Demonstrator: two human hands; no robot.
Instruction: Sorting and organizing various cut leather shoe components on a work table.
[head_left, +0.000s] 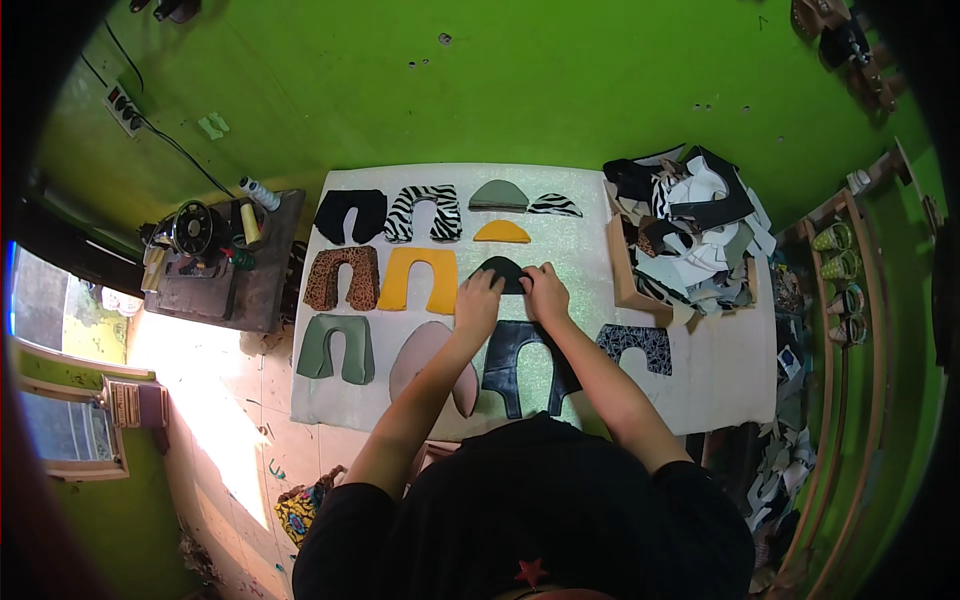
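At the middle of the white table [560,290], a black half-round cut piece [509,271] lies between my two hands. My left hand [481,292] has its fingers closed on the left end of that piece. On the right end, my right hand [543,291] pinches it. Just beyond are half-round pieces in grey-green [499,195], yellow [502,232] and zebra print [554,205]. Below my hands lies a shiny black U-shaped piece [503,364], partly covered by my right forearm. A pale rounded piece [420,355] shows beside my left forearm.
U-shaped pieces in black [334,217], zebra [405,213], leopard [324,280], yellow [400,281] and green [316,350] lie at left. A patterned dark one [652,350] lies right. A box [628,286] overflows with scraps. A sewing machine [194,228] stands left, shoe racks [850,270] right.
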